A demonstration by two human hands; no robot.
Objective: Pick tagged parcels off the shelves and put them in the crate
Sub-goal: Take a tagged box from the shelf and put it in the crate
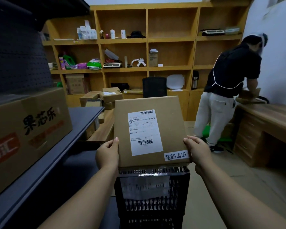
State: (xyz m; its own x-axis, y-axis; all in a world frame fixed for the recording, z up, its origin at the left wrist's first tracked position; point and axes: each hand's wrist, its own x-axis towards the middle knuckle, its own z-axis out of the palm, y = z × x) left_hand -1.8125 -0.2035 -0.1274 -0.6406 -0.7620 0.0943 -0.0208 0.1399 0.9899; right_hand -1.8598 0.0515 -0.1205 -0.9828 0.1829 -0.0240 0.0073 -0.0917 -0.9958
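I hold a flat brown cardboard parcel point(170, 126) in both hands, just above the black plastic crate point(152, 207). It carries a white shipping label with barcodes and a small handwritten white tag at its lower right corner. My left hand point(107, 154) grips the parcel's left edge, my right hand point(199, 152) its right edge. The parcel hides the crate's opening; a pale label is taped to the crate's near wall.
A dark metal shelf point(59, 156) on my left bears a big printed carton point(26, 134). Wooden shelving point(147, 40) with assorted items fills the back wall, boxes piled below. A person in a black top point(228, 76) bends over a wooden desk point(262, 123) at right.
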